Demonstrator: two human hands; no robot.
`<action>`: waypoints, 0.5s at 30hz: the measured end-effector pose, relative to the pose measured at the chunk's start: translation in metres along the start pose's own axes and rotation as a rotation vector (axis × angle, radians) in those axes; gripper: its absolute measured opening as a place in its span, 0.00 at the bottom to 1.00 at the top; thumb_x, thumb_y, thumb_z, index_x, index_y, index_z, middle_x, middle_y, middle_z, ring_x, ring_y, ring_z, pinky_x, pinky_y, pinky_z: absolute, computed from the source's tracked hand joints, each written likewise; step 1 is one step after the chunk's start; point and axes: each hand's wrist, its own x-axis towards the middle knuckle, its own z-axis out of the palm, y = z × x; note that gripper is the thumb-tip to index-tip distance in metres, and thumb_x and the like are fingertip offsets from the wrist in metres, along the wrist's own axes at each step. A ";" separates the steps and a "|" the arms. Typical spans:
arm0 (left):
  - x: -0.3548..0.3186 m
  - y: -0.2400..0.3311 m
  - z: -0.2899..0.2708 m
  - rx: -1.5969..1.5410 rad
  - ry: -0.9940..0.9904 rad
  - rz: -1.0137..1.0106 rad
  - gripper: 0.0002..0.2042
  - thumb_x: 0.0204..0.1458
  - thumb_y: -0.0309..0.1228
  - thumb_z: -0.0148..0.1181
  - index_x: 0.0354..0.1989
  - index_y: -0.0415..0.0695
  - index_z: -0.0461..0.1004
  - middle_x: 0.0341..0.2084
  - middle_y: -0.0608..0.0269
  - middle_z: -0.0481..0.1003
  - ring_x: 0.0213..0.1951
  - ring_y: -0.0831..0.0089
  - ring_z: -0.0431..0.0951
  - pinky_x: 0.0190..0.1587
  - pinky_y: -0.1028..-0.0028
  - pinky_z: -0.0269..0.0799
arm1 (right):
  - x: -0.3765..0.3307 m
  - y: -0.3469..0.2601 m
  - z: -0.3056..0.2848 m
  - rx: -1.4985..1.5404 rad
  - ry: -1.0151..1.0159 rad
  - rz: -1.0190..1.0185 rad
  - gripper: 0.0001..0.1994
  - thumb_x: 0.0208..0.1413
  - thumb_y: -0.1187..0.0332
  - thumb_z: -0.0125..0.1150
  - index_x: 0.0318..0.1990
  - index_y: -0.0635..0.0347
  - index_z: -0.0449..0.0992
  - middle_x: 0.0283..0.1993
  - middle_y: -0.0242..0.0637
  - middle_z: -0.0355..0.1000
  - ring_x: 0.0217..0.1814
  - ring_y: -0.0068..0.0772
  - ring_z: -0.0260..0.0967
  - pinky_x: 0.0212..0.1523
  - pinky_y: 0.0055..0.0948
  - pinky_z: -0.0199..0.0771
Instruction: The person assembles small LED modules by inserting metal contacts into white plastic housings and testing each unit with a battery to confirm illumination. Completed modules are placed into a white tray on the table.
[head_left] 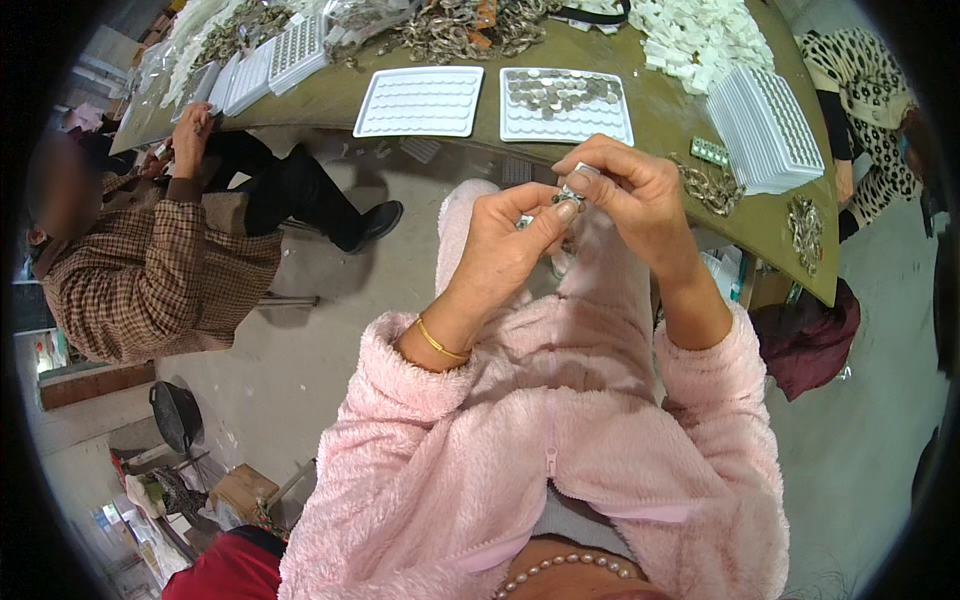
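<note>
My left hand [510, 230] and my right hand [630, 195] meet in front of the table's near edge, above my lap. Fingers and thumbs of both are pinched on a small silvery-and-white piece [570, 192]; its exact kind is mostly hidden by the fingertips. Just beyond my hands lies a white tray [512, 130] with many small round silvery discs [565, 92] spread over its far half. To its left sits another white tray [420, 100] with rows of scalloped recesses.
A tall stack of white trays [765, 130] stands right, beside a small green strip [710, 152] and tangled silvery pieces [710, 188]. White bits [700, 40] and more silvery pieces [470, 30] are heaped at the back. A person in a checked jacket [160, 270] sits left.
</note>
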 end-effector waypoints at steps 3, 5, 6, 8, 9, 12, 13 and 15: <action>-0.003 0.007 -0.005 -0.166 -0.126 -0.141 0.10 0.61 0.31 0.60 0.44 0.37 0.80 0.20 0.72 0.70 0.20 0.87 0.58 0.22 0.84 0.51 | -0.003 -0.002 -0.009 0.082 -0.032 0.099 0.08 0.56 0.70 0.66 0.36 0.68 0.81 0.33 0.31 0.75 0.36 0.18 0.69 0.36 0.19 0.69; -0.001 0.008 -0.012 -0.236 -0.203 -0.213 0.09 0.61 0.30 0.61 0.44 0.37 0.79 0.21 0.74 0.71 0.20 0.88 0.58 0.23 0.85 0.52 | -0.003 -0.001 -0.013 0.111 -0.073 0.062 0.07 0.56 0.71 0.66 0.35 0.68 0.81 0.32 0.31 0.76 0.36 0.17 0.70 0.34 0.19 0.69; 0.000 0.007 -0.014 -0.262 -0.236 -0.238 0.09 0.60 0.30 0.62 0.44 0.37 0.79 0.22 0.75 0.71 0.20 0.88 0.58 0.23 0.85 0.53 | -0.003 0.000 -0.013 0.129 -0.092 0.033 0.06 0.56 0.72 0.65 0.35 0.68 0.81 0.32 0.31 0.76 0.36 0.17 0.70 0.34 0.19 0.70; 0.001 0.001 -0.015 -0.374 -0.238 -0.257 0.10 0.60 0.31 0.63 0.43 0.38 0.79 0.21 0.76 0.70 0.20 0.88 0.58 0.22 0.85 0.53 | -0.003 0.005 -0.011 0.109 -0.058 -0.051 0.05 0.55 0.73 0.66 0.35 0.67 0.81 0.33 0.32 0.77 0.36 0.19 0.71 0.33 0.20 0.70; 0.002 -0.002 -0.014 -0.420 -0.232 -0.270 0.10 0.59 0.32 0.63 0.43 0.38 0.79 0.21 0.76 0.69 0.21 0.88 0.59 0.22 0.85 0.53 | -0.003 0.007 -0.009 0.099 -0.039 -0.095 0.04 0.54 0.74 0.66 0.34 0.66 0.81 0.33 0.32 0.77 0.35 0.20 0.71 0.33 0.20 0.70; 0.001 -0.010 -0.011 -0.395 -0.153 -0.209 0.11 0.59 0.33 0.64 0.42 0.38 0.79 0.21 0.75 0.69 0.20 0.88 0.60 0.21 0.84 0.52 | -0.002 0.015 -0.004 -0.249 0.064 -0.438 0.05 0.51 0.75 0.67 0.36 0.65 0.82 0.34 0.36 0.78 0.35 0.26 0.73 0.36 0.23 0.71; 0.000 -0.012 -0.008 -0.397 -0.102 -0.198 0.11 0.58 0.33 0.65 0.42 0.38 0.79 0.21 0.75 0.69 0.20 0.88 0.60 0.21 0.84 0.53 | -0.003 0.016 -0.003 -0.293 0.071 -0.471 0.07 0.50 0.75 0.68 0.37 0.64 0.82 0.35 0.37 0.78 0.35 0.28 0.73 0.37 0.25 0.72; 0.000 -0.014 -0.004 -0.401 -0.002 -0.173 0.10 0.58 0.33 0.65 0.41 0.38 0.79 0.21 0.74 0.69 0.19 0.87 0.60 0.21 0.84 0.53 | -0.007 0.019 0.000 -0.368 0.089 -0.534 0.10 0.47 0.75 0.69 0.39 0.64 0.82 0.36 0.38 0.79 0.36 0.32 0.74 0.40 0.28 0.72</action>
